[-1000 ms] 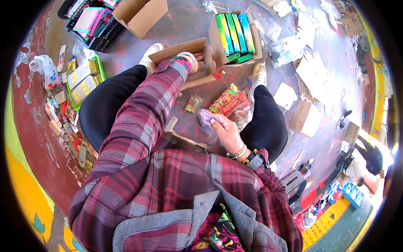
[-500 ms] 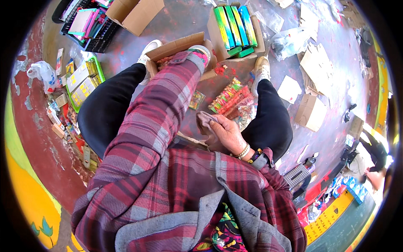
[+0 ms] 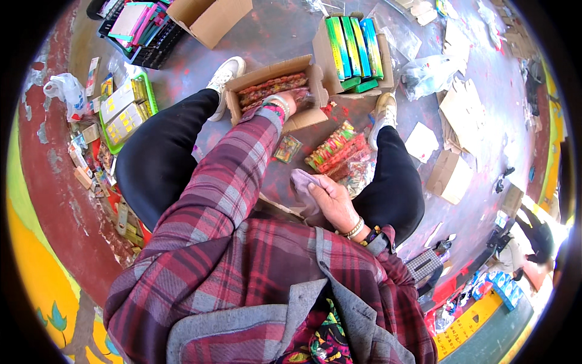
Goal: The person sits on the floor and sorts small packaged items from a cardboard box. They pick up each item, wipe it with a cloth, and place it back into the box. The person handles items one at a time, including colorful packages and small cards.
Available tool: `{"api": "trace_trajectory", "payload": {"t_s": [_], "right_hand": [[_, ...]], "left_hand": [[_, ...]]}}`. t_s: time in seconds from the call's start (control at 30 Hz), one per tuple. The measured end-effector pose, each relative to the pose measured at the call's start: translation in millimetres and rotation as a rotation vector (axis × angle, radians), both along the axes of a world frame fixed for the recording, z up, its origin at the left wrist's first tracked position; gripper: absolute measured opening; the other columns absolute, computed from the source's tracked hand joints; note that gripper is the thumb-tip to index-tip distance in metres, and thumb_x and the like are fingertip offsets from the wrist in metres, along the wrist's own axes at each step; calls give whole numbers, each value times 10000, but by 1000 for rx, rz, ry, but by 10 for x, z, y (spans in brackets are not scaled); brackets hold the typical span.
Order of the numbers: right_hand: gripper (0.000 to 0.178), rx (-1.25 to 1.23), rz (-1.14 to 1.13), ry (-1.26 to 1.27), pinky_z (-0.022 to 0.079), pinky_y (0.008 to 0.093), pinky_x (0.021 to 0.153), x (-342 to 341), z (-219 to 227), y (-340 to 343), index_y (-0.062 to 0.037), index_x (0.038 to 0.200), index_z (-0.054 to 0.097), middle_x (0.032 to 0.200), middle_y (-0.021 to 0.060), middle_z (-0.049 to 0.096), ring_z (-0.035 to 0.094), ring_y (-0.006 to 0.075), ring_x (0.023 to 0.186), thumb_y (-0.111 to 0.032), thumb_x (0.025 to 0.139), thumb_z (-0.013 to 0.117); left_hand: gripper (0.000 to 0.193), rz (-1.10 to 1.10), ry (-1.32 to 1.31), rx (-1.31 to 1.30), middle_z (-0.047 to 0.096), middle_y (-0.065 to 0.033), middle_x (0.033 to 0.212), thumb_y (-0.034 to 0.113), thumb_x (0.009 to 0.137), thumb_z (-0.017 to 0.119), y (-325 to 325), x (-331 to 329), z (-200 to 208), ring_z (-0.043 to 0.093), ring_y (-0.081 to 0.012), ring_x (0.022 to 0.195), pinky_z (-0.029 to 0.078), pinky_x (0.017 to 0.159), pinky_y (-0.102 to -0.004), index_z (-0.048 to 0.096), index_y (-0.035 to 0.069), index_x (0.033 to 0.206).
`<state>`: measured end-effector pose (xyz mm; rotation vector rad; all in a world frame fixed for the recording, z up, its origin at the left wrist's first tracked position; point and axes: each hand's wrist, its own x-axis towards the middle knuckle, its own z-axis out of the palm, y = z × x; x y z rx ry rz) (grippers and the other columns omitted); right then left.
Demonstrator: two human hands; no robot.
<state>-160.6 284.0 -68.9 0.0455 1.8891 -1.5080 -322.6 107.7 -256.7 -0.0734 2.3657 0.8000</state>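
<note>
The left hand (image 3: 287, 104) is resting inside the right end of an open cardboard box (image 3: 307, 119), its palm facing down over the contents. Its fingers are blurring against a clear-wrapped packet, so I cannot tell how far open they are or whether they are gripping it. Rows of red-and-brown wrapped packets (image 3: 273, 85) are filling the box's left part, lying lengthwise and close together

The right hand (image 3: 333, 203) is holding a limp mauve cloth (image 3: 305, 186) near the lap, thumb pressing down on the fabric and fingers curling beneath, with no gap showing between them. The cloth is looking soft and light; it is drooping below the pinch, so a bunched fold is offering a surer hold than a loose edge

The packets are probably being light but slippery, their shiny film sliding under bare skin, and the contents may be crushing under a hard squeeze. Taking hold across the middle, fingers on one long side and thumb on the other, is seeming safer than tugging a corner of the wrapper

On the floor (image 3: 267, 36) between the legs, a red-and-green striped bundle of packets (image 3: 331, 145) is lying beside a small flat packet (image 3: 287, 148)
</note>
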Motion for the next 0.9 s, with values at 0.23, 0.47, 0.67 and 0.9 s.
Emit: {"api": "trace_trajectory", "payload": {"t_s": [0.23,0.47,0.67,0.9], "right_hand": [[223,68,86,12,442,278,671,-82,92,-20,-6,1018,561,814,94,574,556,160,731,-163,876,493],[241,54,128,-10,430,225,705,-114,141,-13,-3,1067,562,850,17,583,498,61,790,-139,887,477],[221,40,101,29,437,279,667,-122,195,-12,-11,1022,559,829,92,570,553,160,735,-150,868,486],[232,-65,65,-13,420,261,622,-71,138,22,-7,924,575,757,52,544,513,107,694,-228,877,524]], "left_hand": [[508,-118,27,-159,472,-166,1253,245,777,589,-243,74,-135,440,-320,1160,378,953,-398,454,169,1261],[392,-170,-87,-349,556,-167,1154,227,783,537,-321,104,68,528,-294,1082,440,883,-389,557,51,1133],[296,-217,-207,-488,577,-87,1160,140,837,475,-461,92,-352,556,-232,1074,472,840,-379,618,107,1095],[370,-176,-134,-419,577,-132,1141,301,868,407,-462,153,-25,554,-254,1068,437,884,-383,612,87,1091]]}}
